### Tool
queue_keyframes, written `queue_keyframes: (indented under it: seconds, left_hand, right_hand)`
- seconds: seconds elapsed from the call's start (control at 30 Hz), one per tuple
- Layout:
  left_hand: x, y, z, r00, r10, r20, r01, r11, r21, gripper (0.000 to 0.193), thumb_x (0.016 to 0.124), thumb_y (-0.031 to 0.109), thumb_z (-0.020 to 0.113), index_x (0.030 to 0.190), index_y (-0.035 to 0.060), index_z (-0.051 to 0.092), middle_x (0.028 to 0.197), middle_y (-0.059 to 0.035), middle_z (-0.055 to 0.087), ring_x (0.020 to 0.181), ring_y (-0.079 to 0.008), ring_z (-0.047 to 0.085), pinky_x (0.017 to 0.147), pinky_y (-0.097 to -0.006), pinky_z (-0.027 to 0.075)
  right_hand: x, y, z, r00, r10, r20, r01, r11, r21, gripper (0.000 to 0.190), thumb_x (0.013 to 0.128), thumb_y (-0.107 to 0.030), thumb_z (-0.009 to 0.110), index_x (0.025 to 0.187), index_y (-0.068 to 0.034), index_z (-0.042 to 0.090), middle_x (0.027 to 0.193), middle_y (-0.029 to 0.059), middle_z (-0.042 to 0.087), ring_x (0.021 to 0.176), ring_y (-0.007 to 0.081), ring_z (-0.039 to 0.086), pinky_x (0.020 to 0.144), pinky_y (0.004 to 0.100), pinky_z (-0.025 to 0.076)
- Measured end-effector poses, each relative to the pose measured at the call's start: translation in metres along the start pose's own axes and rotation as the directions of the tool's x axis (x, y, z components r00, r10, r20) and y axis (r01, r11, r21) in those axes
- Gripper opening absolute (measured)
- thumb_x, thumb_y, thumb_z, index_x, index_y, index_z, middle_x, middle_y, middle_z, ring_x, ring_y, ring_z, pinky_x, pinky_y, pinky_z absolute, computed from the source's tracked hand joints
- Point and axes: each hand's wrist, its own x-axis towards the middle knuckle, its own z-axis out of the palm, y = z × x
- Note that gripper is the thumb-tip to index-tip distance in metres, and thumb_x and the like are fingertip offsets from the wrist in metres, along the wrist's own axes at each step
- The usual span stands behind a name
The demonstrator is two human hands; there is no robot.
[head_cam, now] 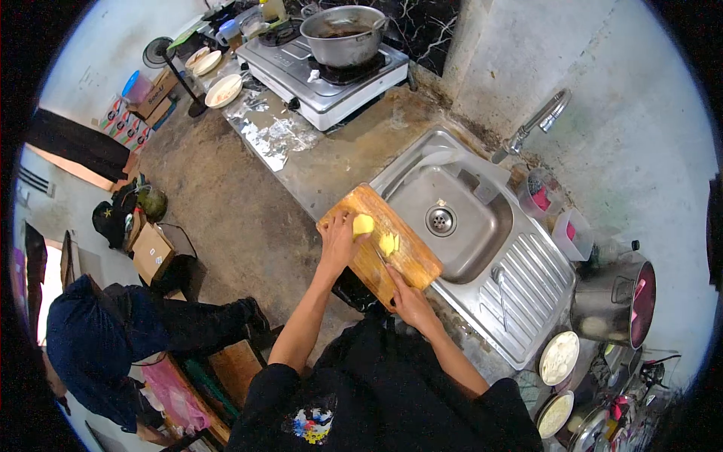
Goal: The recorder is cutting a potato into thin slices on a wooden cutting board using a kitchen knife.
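A wooden cutting board [415, 257] lies at the near edge of the sink, partly over the basin's rim. Near its upper left end, my left hand [338, 240] grips a peeled yellow piece of food [363, 225], perhaps potato. Cut yellow slices [388, 243] lie together at the middle of the board. My right hand [408, 296] is closed around a knife, whose narrow blade [379, 255] points up and left between the held piece and the slices. The knife's handle is mostly hidden in my fingers.
Beyond the board is a steel sink [469, 248] with a faucet [531, 127]. A gas stove [322, 85] carries a metal pot [343, 42]. A large pot [607, 299] and plates [559, 359] stand at right. Another person [107, 344] bends over at lower left.
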Motion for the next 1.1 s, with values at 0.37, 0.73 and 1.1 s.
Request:
queue_keyframes:
  seconds: [0.37, 0.73, 1.1]
  left_hand:
    - [0.006, -0.025, 0.01, 0.999, 0.019, 0.028, -0.016, 0.992, -0.126, 0.045, 0.083, 0.03, 0.067, 0.119, 0.0056, 0.054, 0.115, -0.0129, 0.054, 0.107, -0.0346, 0.053, 0.087, -0.0523, 0.035]
    - [0.009, -0.025, 0.009, 0.988, 0.156, 0.018, -0.15, 0.97, -0.193, 0.049, 0.083, 0.024, 0.068, 0.122, 0.001, 0.05, 0.113, -0.023, 0.049, 0.104, -0.0434, 0.05, 0.086, -0.0489, 0.042]
    - [0.014, -0.014, -0.007, 1.0, 0.009, -0.024, -0.016, 0.948, -0.317, 0.044, 0.089, 0.019, 0.063, 0.125, -0.0001, 0.047, 0.119, -0.021, 0.048, 0.113, -0.0393, 0.045, 0.096, -0.0446, 0.037]
  right_hand:
    - [-0.002, 0.002, 0.003, 0.997, 0.068, 0.029, -0.068, 0.998, 0.005, 0.06, 0.094, -0.009, 0.044, 0.149, -0.02, 0.021, 0.124, 0.0306, 0.052, 0.11, 0.0487, 0.051, 0.096, 0.0497, 0.041]
    - [-0.002, 0.001, 0.0, 0.993, 0.104, 0.06, -0.103, 0.995, -0.019, 0.06, 0.094, -0.007, 0.043, 0.149, -0.019, 0.021, 0.135, 0.0248, 0.046, 0.117, 0.0457, 0.048, 0.099, 0.0471, 0.04]
    - [0.003, 0.006, 0.0, 0.998, 0.052, 0.036, -0.052, 0.999, -0.007, 0.059, 0.094, -0.007, 0.043, 0.149, -0.019, 0.022, 0.141, 0.0229, 0.04, 0.122, 0.0444, 0.045, 0.101, 0.0463, 0.038]
